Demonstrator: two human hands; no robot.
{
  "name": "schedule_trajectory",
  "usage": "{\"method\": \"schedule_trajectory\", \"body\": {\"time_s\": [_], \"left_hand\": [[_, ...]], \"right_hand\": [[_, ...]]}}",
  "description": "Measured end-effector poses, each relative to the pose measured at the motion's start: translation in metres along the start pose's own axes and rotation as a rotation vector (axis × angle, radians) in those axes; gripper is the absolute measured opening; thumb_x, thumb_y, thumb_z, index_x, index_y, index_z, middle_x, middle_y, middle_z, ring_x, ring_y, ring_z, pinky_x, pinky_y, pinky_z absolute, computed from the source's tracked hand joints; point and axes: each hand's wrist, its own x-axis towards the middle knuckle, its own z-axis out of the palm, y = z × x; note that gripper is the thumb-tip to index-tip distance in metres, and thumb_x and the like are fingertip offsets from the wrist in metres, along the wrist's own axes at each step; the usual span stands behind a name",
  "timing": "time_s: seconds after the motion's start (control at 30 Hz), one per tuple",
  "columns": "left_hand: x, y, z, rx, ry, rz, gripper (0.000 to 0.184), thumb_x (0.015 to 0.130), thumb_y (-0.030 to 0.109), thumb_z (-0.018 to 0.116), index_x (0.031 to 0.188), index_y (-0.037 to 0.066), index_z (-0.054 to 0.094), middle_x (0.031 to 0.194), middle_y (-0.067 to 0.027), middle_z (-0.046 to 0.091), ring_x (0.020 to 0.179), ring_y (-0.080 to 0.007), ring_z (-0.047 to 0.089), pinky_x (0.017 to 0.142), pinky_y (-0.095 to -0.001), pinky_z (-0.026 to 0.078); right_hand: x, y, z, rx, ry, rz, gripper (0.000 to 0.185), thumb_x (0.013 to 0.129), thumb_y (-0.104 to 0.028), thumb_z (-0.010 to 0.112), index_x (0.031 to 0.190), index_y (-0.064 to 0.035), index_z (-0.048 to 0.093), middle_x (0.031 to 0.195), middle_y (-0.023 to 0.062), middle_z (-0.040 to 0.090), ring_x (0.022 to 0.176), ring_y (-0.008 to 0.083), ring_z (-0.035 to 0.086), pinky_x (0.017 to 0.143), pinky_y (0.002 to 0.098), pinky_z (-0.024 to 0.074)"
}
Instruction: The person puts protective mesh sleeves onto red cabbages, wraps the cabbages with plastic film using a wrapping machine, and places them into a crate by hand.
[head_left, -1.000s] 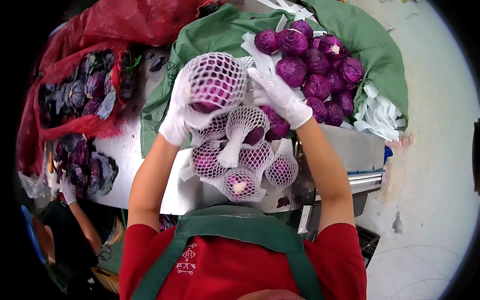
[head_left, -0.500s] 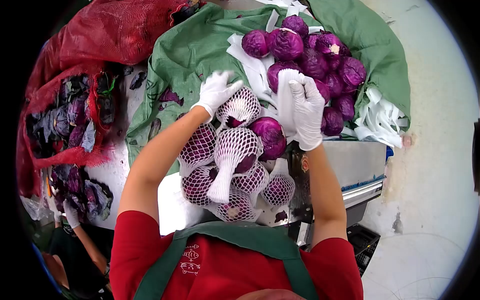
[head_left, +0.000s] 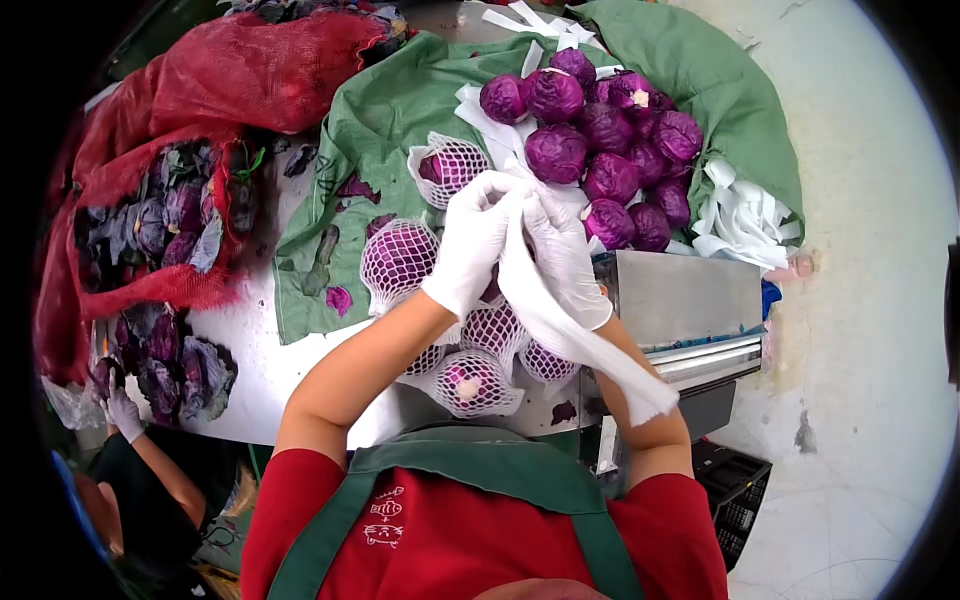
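A white foam net sleeve [head_left: 580,345] hangs collapsed between my hands, its loose end lying across my right forearm. My gloved left hand [head_left: 470,245] pinches its upper end. Close beside it, my gloved right hand [head_left: 562,255] also grips the sleeve there, fingers closed. Below and left of my hands sit several red cabbages in white nets, among them a netted cabbage [head_left: 400,258] and a nearer netted cabbage [head_left: 468,383]. Another netted cabbage [head_left: 450,168] rests beyond my left hand. My hands mostly hide what lies under them.
Bare red cabbages [head_left: 606,127] are piled on a green cloth sack [head_left: 385,125] at the back. More white sleeves [head_left: 742,215] lie to the right, behind a metal machine [head_left: 690,295]. Red mesh sacks [head_left: 230,75] fill the left. A co-worker's gloved hand [head_left: 124,412] handles dark leaves at lower left.
My left hand has left the netted cabbage and come right to the sleeve. My right hand has drawn the sleeve in from the pile, and the two hands now meet. The view has shifted slightly.
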Motion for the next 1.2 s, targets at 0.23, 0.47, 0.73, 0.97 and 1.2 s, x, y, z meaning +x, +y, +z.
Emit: {"method": "schedule_trajectory", "body": {"time_s": [0.23, 0.47, 0.73, 0.97, 1.2], "left_hand": [[0.022, -0.023, 0.017, 0.301, 0.254, 0.342, 0.017, 0.083, 0.005, 0.067, 0.095, 0.001, 0.056, 0.095, -0.0082, 0.057, 0.085, -0.0137, 0.055, 0.071, -0.028, 0.047], [0.075, -0.035, -0.031, 0.496, -0.367, -0.535, 0.022, 0.089, 0.012, 0.064, 0.11, 0.003, 0.064, 0.089, 0.0019, 0.067, 0.071, -0.008, 0.061, 0.063, -0.0245, 0.052], [0.309, -0.108, -0.073, 0.942, 0.498, 0.171, 0.039, 0.091, 0.035, 0.06, 0.093, -0.004, 0.066, 0.08, -0.0165, 0.069, 0.071, -0.0234, 0.065, 0.068, -0.0353, 0.049], [0.311, -0.12, -0.043, 0.625, 0.274, -0.248, 0.067, 0.097, 0.06, 0.038, 0.124, 0.002, 0.058, 0.11, -0.016, 0.068, 0.106, -0.0312, 0.064, 0.089, -0.0442, 0.05], [0.183, -0.037, -0.011, -0.237, -0.056, -0.196, 0.064, 0.101, 0.055, 0.036, 0.142, 0.006, 0.041, 0.134, -0.011, 0.057, 0.114, -0.0202, 0.061, 0.094, -0.0402, 0.055]], "right_hand": [[0.01, -0.013, -0.05, -0.425, 0.196, -0.033, 0.018, 0.098, -0.017, 0.058, 0.098, -0.0011, 0.065, 0.093, 0.001, 0.064, 0.083, 0.0082, 0.057, 0.075, 0.0232, 0.0476], [0.093, -0.063, -0.141, -0.057, -0.232, 0.481, 0.033, 0.099, -0.033, 0.055, 0.108, -0.0017, 0.059, 0.094, 0.0078, 0.066, 0.081, 0.0147, 0.062, 0.073, 0.0293, 0.0509], [0.311, -0.064, -0.187, -2.037, -0.097, -0.267, 0.045, 0.094, -0.042, 0.048, 0.1, -0.0041, 0.072, 0.099, 0.0214, 0.07, 0.1, 0.0309, 0.068, 0.087, 0.041, 0.0528], [0.41, 0.044, -0.258, -0.886, -0.243, -0.076, 0.035, 0.097, -0.023, 0.049, 0.119, -0.0011, 0.063, 0.113, 0.0144, 0.068, 0.097, 0.0244, 0.067, 0.083, 0.0353, 0.0541], [0.215, -0.057, -0.137, -0.606, -0.273, -0.148, 0.033, 0.1, -0.017, 0.05, 0.124, 0.0046, 0.058, 0.118, 0.0135, 0.066, 0.104, 0.0168, 0.063, 0.088, 0.0296, 0.0506]]}}
